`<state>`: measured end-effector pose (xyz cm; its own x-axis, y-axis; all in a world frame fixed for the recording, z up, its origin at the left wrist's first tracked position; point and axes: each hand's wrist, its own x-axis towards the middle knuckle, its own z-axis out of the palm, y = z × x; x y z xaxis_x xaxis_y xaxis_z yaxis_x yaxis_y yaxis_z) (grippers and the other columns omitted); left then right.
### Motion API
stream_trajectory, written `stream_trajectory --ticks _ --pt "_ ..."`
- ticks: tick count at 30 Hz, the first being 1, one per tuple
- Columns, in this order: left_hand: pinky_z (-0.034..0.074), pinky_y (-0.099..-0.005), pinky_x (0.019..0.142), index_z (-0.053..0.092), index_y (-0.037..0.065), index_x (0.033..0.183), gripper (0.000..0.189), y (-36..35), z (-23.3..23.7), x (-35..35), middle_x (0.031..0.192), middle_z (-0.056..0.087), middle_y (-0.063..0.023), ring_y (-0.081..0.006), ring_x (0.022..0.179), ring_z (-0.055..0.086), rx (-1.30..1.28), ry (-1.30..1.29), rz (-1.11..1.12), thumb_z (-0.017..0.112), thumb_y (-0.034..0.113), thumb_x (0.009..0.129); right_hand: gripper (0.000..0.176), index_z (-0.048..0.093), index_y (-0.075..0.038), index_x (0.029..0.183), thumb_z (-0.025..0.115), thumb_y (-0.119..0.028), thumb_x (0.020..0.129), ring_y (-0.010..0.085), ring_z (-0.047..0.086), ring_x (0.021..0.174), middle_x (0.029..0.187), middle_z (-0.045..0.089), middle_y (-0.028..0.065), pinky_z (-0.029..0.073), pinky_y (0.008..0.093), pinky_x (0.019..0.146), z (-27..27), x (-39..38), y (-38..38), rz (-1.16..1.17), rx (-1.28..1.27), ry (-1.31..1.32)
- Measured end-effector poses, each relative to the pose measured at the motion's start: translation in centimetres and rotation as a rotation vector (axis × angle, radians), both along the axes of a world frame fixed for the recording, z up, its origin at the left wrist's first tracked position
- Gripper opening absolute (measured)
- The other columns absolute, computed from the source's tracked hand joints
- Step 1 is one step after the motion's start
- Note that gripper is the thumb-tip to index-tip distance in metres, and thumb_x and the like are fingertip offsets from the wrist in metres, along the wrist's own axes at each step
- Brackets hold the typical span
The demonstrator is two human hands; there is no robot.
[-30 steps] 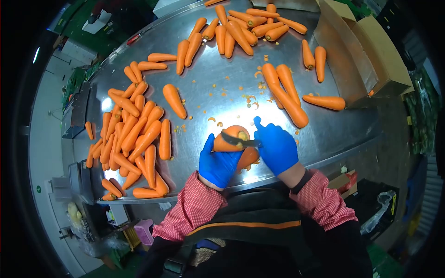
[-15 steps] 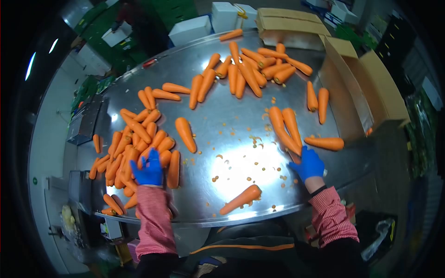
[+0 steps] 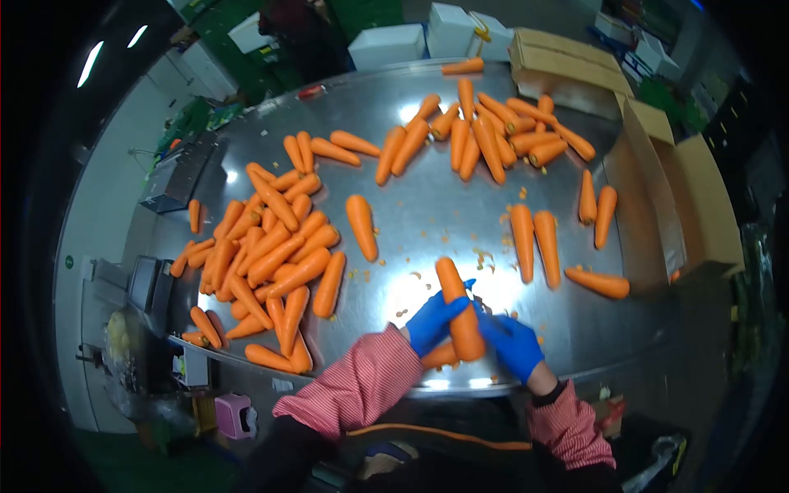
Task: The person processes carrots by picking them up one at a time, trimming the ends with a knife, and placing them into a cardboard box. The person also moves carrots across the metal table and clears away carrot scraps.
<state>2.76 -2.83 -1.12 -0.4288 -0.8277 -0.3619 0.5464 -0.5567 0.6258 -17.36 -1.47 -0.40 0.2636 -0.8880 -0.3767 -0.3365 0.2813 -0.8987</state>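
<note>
The left hand and right hand are both clasping one carrot, which is standing tilted just above the worktop's near edge. Gripping it low and firmly from both sides seems best, leaving its upper end free.

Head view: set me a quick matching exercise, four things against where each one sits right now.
Things:
1 held carrot
2 carrot pile
3 cardboard box
4 white boxes

Places:
A beyond the far edge of the steel table
B in the left hand, with the right hand beside it
C at the table's right end
D on the left part of the table

Pairs: 1-B, 2-D, 3-C, 4-A.
</note>
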Motion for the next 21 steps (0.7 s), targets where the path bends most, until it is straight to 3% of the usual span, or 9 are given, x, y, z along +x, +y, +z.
stream_trajectory --ticks 1,2,4,9,11,14,17,21 --pt "0.046 -0.0388 0.095 0.031 0.006 0.141 0.070 0.4 2.0 0.0 0.111 0.057 -0.0115 -0.0244 0.106 0.057 -0.070 -0.220 0.008 0.067 0.029 0.086 0.033 0.064 -0.004 0.111 0.066 -0.026 0.086 0.0170 0.063 0.074 0.090 0.066 0.0101 0.050 0.0315 0.066 0.5 -0.4 -0.2 -0.026 -0.071 0.057" --pt "0.044 -0.0355 0.097 0.036 0.003 0.137 0.063 0.5 2.3 0.4 0.123 0.052 -0.0108 -0.0208 0.114 0.053 -0.126 -0.322 -0.019 0.068 0.024 0.087 0.028 0.065 -0.005 0.108 0.065 -0.022 0.086 0.0201 0.064 0.075 0.089 0.066 0.0107 0.050 0.0332 0.069 1.2 -0.7 -0.6 -0.051 -0.143 0.114" --pt "0.045 -0.0345 0.096 0.039 0.002 0.133 0.061 1.6 2.0 0.5 0.121 0.054 -0.0122 -0.0216 0.112 0.054 -0.200 -0.509 -0.027 0.070 0.023 0.085 0.025 0.065 -0.007 0.106 0.065 -0.019 0.084 0.0252 0.063 0.074 0.083 0.063 0.0101 0.050 0.0345 0.067 3.0 -1.1 -0.7 0.004 -0.588 0.327" --pt "0.047 -0.0350 0.093 0.042 0.001 0.130 0.059 3.2 2.3 0.3 0.118 0.057 -0.0163 -0.0253 0.107 0.059 -0.386 -0.858 -0.069 0.070 0.023 0.084 0.027 0.064 -0.010 0.107 0.066 -0.021 0.083 0.0166 0.058 0.064 0.075 0.058 0.0053 0.047 0.0285 0.051 5.6 -0.3 -1.0 0.135 -1.008 0.616" --pt "0.048 -0.0363 0.091 0.043 0.001 0.128 0.056 3.4 3.2 0.1 0.117 0.058 -0.0179 -0.0287 0.105 0.060 -0.385 -0.923 -0.104 0.069 0.024 0.085 0.028 0.064 -0.010 0.109 0.067 -0.020 0.082 0.0203 0.057 0.065 0.074 0.056 0.0064 0.046 0.0317 0.054 6.0 0.1 -0.9 0.125 -0.995 0.641" --pt "0.046 -0.0327 0.094 0.046 0.002 0.130 0.053 3.7 4.2 -0.1 0.119 0.059 -0.0098 -0.0216 0.108 0.058 -0.455 -1.035 -0.095 0.070 0.012 0.084 0.030 0.064 -0.009 0.110 0.068 -0.019 0.082 0.0222 0.056 0.065 0.074 0.056 0.0062 0.045 0.0332 0.054 6.8 0.4 -1.0 0.124 -0.995 0.691" --pt "0.048 -0.0358 0.089 0.045 0.001 0.127 0.052 4.0 4.7 -0.2 0.115 0.059 -0.0174 -0.0291 0.104 0.061 -0.555 -1.100 -0.093 0.067 0.022 0.085 0.029 0.064 -0.010 0.111 0.066 -0.018 0.083 0.0219 0.057 0.067 0.075 0.057 0.0057 0.046 0.0323 0.056 6.8 0.2 -1.0 0.149 -0.983 0.717" --pt "0.047 -0.0351 0.092 0.046 0.001 0.127 0.051 4.2 5.4 -0.2 0.115 0.059 -0.0145 -0.0254 0.105 0.060 -0.613 -1.049 -0.031 0.069 0.018 0.085 0.027 0.064 -0.012 0.111 0.062 -0.016 0.084 0.0210 0.060 0.071 0.078 0.058 0.0060 0.049 0.0310 0.059 3.4 -1.7 -2.0 0.161 -0.993 0.710"
